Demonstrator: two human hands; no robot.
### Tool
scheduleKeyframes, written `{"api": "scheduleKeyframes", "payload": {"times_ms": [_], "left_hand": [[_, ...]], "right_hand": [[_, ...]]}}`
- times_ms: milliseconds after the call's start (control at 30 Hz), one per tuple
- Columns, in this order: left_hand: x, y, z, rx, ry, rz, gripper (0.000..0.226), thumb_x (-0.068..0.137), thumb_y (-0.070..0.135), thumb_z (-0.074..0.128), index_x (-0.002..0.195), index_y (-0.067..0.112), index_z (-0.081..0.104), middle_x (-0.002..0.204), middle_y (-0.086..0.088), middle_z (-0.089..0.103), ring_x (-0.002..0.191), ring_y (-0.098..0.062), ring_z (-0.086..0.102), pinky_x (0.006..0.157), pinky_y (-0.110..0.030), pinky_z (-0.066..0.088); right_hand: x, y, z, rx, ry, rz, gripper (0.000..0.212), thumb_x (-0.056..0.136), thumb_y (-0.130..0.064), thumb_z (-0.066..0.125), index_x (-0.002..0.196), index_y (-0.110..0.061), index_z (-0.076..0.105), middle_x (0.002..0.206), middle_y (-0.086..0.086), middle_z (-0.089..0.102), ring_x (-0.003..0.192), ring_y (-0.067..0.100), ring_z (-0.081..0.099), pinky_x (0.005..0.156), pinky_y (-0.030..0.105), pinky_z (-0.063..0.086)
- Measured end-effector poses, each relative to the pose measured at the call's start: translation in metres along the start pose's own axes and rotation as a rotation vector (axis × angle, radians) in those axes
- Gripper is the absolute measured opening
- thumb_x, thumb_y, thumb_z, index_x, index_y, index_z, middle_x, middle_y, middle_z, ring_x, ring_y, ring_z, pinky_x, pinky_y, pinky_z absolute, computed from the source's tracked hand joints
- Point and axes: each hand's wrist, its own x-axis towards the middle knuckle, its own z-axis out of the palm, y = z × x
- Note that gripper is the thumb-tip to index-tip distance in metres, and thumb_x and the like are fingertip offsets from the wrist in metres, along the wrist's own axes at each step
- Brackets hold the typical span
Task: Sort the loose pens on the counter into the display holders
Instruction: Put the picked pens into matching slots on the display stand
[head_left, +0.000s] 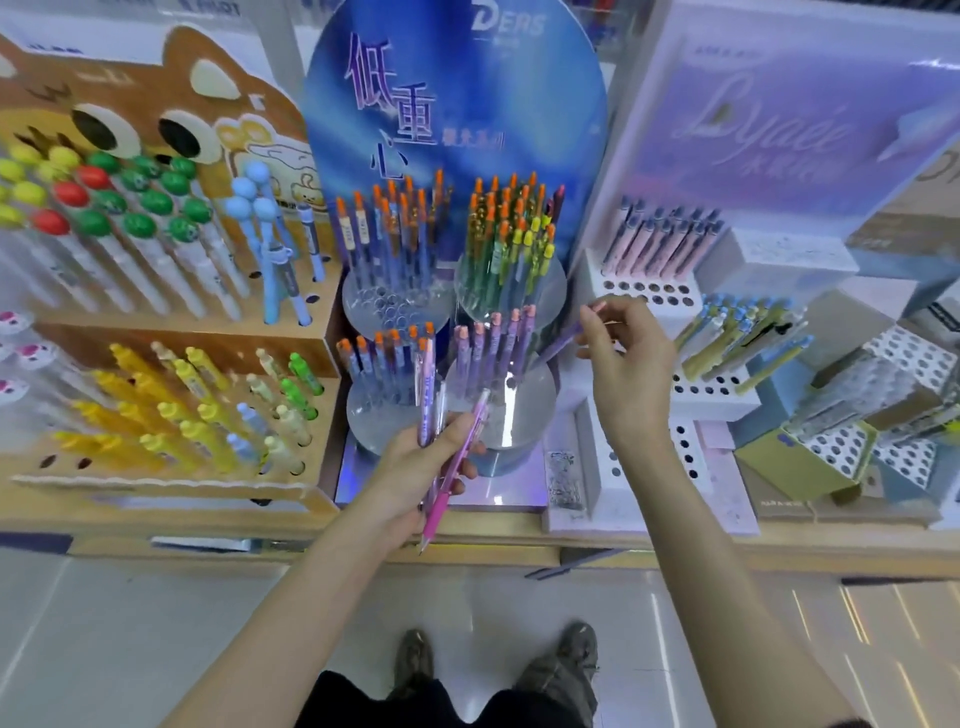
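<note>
My left hand (415, 470) grips a small bunch of pens (434, 410), among them a pink one (449, 470) whose tip points down toward the counter edge. My right hand (626, 353) pinches a single purple pen (558, 345) by its pale pink cap end, holding it slanted just right of the front right clear round holder (511, 415). That holder carries purple pens with pink caps. The front left clear holder (382, 415) carries orange-capped pens. Two taller clear holders (395, 304) behind them are full of orange and yellow-capped pens.
A brown animal-shaped cardboard display (171, 332) with yellow, green and red-topped pens fills the left. White perforated stands (649, 291) with pink and blue pens sit on the right. A blue oval sign (457, 104) rises behind. The wooden counter edge (519, 543) runs below.
</note>
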Motion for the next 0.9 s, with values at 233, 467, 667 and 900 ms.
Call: {"api": "scheduleKeyframes", "payload": {"times_ms": [233, 467, 667, 900], "left_hand": [[0.001, 0.008, -0.004, -0.001, -0.039, 0.001, 0.038, 0.074, 0.036, 0.066, 0.099, 0.007, 0.064, 0.065, 0.0, 0.068, 0.051, -0.009, 0.057, 0.044, -0.02, 0.046], [0.002, 0.015, -0.013, 0.0, -0.082, 0.0, 0.023, 0.09, 0.026, 0.059, 0.104, 0.008, 0.063, 0.069, -0.001, 0.068, 0.055, -0.01, 0.058, 0.047, -0.02, 0.048], [0.0, 0.02, -0.013, -0.019, -0.094, 0.012, 0.028, 0.084, 0.03, 0.062, 0.102, 0.008, 0.063, 0.072, -0.002, 0.066, 0.055, -0.01, 0.058, 0.047, -0.02, 0.048], [0.001, 0.024, -0.015, -0.031, -0.117, 0.033, 0.032, 0.08, 0.033, 0.063, 0.101, 0.009, 0.062, 0.069, 0.001, 0.067, 0.055, -0.009, 0.059, 0.047, -0.019, 0.047]], "right_hand": [[0.006, -0.012, 0.015, -0.17, -0.077, -0.104, 0.008, 0.09, -0.021, 0.065, 0.087, -0.016, 0.06, 0.08, -0.003, 0.059, 0.071, 0.003, 0.056, 0.068, 0.016, 0.046], [-0.001, -0.005, 0.018, -0.227, -0.136, 0.007, 0.016, 0.091, -0.018, 0.063, 0.092, -0.003, 0.061, 0.084, 0.01, 0.064, 0.078, 0.025, 0.063, 0.075, 0.041, 0.051], [0.004, -0.005, 0.025, -0.266, -0.174, 0.095, 0.01, 0.089, -0.007, 0.062, 0.099, -0.006, 0.062, 0.085, 0.006, 0.065, 0.081, 0.021, 0.063, 0.08, 0.042, 0.054], [0.009, -0.008, 0.027, -0.341, -0.22, 0.132, 0.014, 0.088, -0.003, 0.059, 0.102, -0.004, 0.06, 0.091, 0.008, 0.064, 0.085, 0.026, 0.063, 0.08, 0.042, 0.052]]}}
